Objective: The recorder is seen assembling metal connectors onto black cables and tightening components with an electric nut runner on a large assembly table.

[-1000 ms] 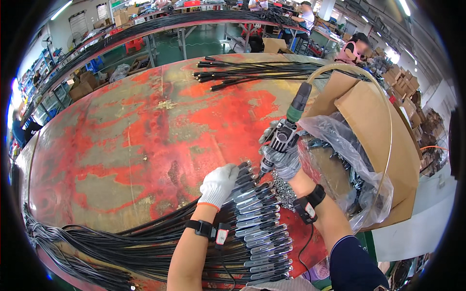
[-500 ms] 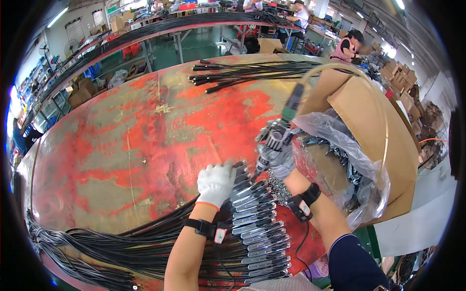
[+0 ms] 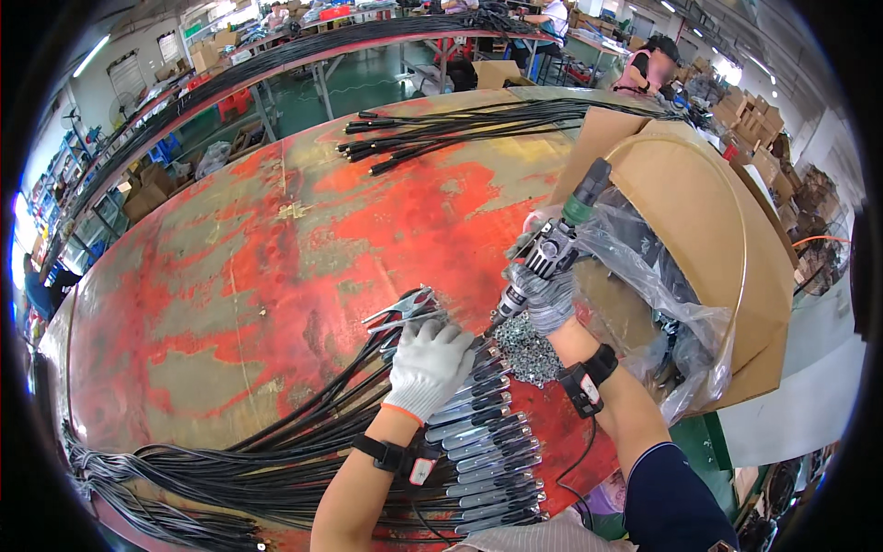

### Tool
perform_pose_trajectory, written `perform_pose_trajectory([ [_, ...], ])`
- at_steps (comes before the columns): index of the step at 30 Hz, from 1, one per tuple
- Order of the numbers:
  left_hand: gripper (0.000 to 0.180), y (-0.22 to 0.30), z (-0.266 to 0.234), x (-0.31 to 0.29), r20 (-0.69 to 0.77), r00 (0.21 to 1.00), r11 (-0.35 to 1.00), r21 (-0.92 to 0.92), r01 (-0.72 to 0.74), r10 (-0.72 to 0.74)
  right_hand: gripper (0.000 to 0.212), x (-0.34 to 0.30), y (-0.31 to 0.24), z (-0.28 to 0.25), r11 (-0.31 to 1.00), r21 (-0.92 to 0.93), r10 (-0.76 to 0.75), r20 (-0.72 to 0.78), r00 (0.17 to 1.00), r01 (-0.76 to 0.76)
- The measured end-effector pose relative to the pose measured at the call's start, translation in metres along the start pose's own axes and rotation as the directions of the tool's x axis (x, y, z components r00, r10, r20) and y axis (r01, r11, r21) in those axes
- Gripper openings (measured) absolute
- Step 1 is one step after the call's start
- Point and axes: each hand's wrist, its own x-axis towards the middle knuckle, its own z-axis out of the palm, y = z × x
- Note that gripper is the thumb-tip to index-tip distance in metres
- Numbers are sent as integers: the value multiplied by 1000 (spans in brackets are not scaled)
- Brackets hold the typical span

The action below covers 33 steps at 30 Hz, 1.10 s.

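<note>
My right hand (image 3: 544, 293), in a grey glove, grips a grey-and-green power screwdriver (image 3: 555, 244), tilted with its bit down by my left fingertips. My left hand (image 3: 428, 366), in a white knit glove, is closed over a metal cable clamp (image 3: 405, 308) whose jaws stick out past the fingers; the part under the glove is hidden. Below it runs a row of silver clamps (image 3: 483, 451), side by side, joined to black cables (image 3: 276, 465) that sweep left. A heap of small shiny fasteners (image 3: 529, 354) lies beside the screwdriver's tip.
An open cardboard box (image 3: 699, 248), lined with a clear plastic bag (image 3: 704, 345), stands at the right with metal parts inside. More black cables (image 3: 441, 138) lie across the far side of the worn red table (image 3: 313, 267). A co-worker (image 3: 644, 69) sits beyond it.
The screwdriver and my right hand have shifted slightly right. My left hand has moved right and down, and a clamp's jaws now show beyond its fingers. The whole view has shifted a little.
</note>
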Motion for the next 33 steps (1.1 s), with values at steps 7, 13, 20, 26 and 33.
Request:
perform_pose_trajectory([
  [7,27,4,-4,3,75,997,1000,-10,28,-27,68,-5,9,5,983,177,24,132,991,-48],
  [13,28,4,0,0,71,997,999,3,32,-33,64,-6,5,8,996,-22,-79,168,983,84],
  [20,28,4,-1,1,75,996,999,-8,44,-44,65,-25,-16,1,983,181,-33,121,992,11],
  [26,28,7,-3,2,70,997,1000,-5,29,-29,66,-31,-2,-9,958,277,22,163,986,-68],
  [33,27,8,3,-1,23,999,999,9,41,-42,65,-33,-15,-3,985,166,-63,142,988,39],
])
